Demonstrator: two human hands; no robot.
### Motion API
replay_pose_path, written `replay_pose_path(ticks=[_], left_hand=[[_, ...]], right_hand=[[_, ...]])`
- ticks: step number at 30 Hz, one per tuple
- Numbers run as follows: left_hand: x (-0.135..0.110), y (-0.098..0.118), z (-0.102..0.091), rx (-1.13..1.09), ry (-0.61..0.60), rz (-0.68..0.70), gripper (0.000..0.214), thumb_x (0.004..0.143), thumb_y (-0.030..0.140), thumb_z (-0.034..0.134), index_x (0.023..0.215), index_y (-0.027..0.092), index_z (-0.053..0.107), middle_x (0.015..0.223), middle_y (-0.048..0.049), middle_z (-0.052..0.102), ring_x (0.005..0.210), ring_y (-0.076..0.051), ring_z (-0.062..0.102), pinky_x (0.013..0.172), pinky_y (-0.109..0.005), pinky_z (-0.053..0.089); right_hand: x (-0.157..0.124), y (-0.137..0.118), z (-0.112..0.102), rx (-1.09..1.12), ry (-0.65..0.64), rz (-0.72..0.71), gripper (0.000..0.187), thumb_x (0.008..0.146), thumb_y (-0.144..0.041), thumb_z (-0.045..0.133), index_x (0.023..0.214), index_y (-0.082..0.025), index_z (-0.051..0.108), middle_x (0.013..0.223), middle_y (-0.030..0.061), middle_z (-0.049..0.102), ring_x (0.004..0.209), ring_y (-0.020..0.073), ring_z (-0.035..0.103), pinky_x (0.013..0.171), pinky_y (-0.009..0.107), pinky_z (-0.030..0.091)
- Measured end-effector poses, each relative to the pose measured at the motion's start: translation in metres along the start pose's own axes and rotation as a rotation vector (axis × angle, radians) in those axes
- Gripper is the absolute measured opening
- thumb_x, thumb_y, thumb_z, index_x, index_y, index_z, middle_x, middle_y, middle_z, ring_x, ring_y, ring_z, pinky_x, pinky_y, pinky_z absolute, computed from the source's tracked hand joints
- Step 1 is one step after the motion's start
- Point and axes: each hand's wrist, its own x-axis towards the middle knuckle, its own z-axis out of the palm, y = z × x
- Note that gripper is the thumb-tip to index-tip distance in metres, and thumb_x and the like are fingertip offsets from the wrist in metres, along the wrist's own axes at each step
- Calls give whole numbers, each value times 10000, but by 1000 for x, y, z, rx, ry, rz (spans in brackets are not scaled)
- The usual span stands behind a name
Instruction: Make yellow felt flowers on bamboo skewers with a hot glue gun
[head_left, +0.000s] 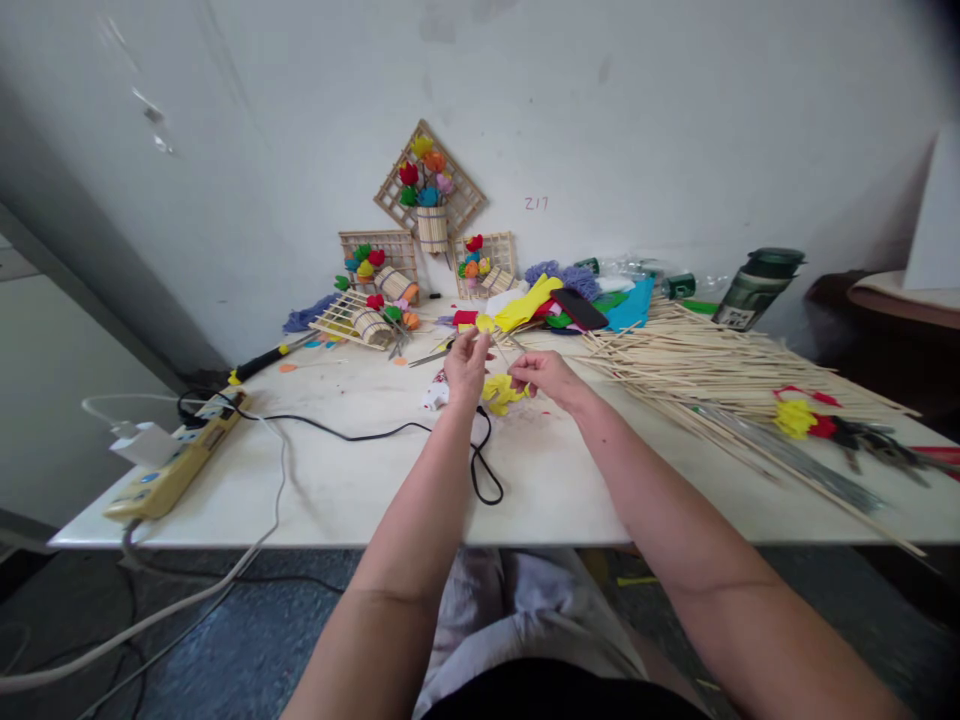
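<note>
Both my hands are stretched out over the middle of a white table [337,480]. My left hand [466,366] is raised with its fingertips pinched together on a thin stick, above a yellow paper flower [501,393]. My right hand [546,375] is closed on the right side of that yellow flower. The flower sits between the two hands, just above the tabletop. A small white and red tube [436,393] lies just left of my left hand.
A large heap of thin wooden sticks [712,375] covers the right half. Coloured paper sheets [570,300], stick-lattice flower crafts [431,195] and scissors [431,354] lie at the back by the wall. A yellow power strip [176,465] and black cable [360,432] sit left.
</note>
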Motion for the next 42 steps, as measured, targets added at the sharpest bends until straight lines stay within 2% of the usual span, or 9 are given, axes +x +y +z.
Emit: replay_pose_path(ticks=[5, 12, 21, 26, 29, 31, 34, 36, 42], left_hand=[[3, -13, -1, 163, 9, 90, 279, 749, 398, 595, 617, 153, 570, 491, 26, 504, 423, -64, 433, 454, -192, 343], [3, 0, -3, -134, 120, 85, 263, 700, 386, 633, 617, 153, 544, 497, 41, 506, 380, -45, 375, 404, -194, 298], [3, 1, -12, -253, 243, -55, 298, 615, 384, 700, 629, 144, 525, 541, 34, 514, 439, -44, 416, 426, -174, 318], [12, 0, -20, -406, 398, -58, 213, 697, 347, 639, 719, 171, 521, 831, -32, 609, 753, -105, 581, 585, -187, 435], [15, 6, -25, -594, 283, -60, 179, 766, 359, 576, 768, 191, 516, 991, -47, 627, 903, -122, 596, 747, -240, 470], [13, 11, -27, -691, 170, -106, 238, 799, 402, 541, 721, 192, 459, 815, -19, 632, 759, -102, 605, 749, -258, 477], [8, 17, -27, -734, 29, -178, 350, 795, 409, 572, 642, 192, 344, 468, 84, 376, 413, -42, 399, 557, -188, 436], [5, 18, -26, -721, -94, -210, 398, 774, 368, 618, 619, 189, 299, 433, 109, 220, 343, -23, 227, 410, -141, 295], [-4, 17, -24, -570, -490, -317, 351, 658, 294, 746, 668, 170, 418, 467, 115, 185, 358, -5, 173, 365, -136, 75]], right_hand=[[2, -1, 3, 12, 54, -2, 94, 683, -166, 633, 602, -141, 592, 526, 4, 613, 451, 84, 539, 355, 164, 367], [5, 1, -1, 70, 235, 55, 117, 726, -112, 590, 613, -141, 585, 532, -5, 608, 439, 73, 526, 347, 161, 362], [1, 0, 3, 54, 110, 51, 124, 720, -104, 602, 602, -137, 582, 512, -6, 599, 431, 76, 531, 331, 155, 346], [2, 4, 2, 44, 68, 36, 104, 692, -147, 650, 610, -140, 587, 523, -3, 611, 444, 78, 538, 336, 153, 350], [2, 5, 1, 22, 38, 64, 99, 699, -141, 642, 613, -137, 592, 516, -4, 609, 436, 74, 531, 339, 152, 354], [2, 5, 1, 3, 29, 85, 105, 709, -121, 625, 610, -135, 592, 511, -5, 605, 426, 74, 527, 335, 154, 353], [2, 5, 2, -17, 69, 102, 116, 724, -90, 597, 617, -135, 593, 505, -8, 600, 419, 75, 524, 329, 158, 349], [3, 5, 2, -13, 137, 120, 127, 736, -78, 581, 624, -137, 594, 501, -10, 597, 416, 72, 518, 331, 157, 349], [6, 8, -1, 35, 280, 128, 137, 754, -111, 582, 620, -143, 582, 550, 1, 616, 447, 68, 523, 354, 157, 367]])
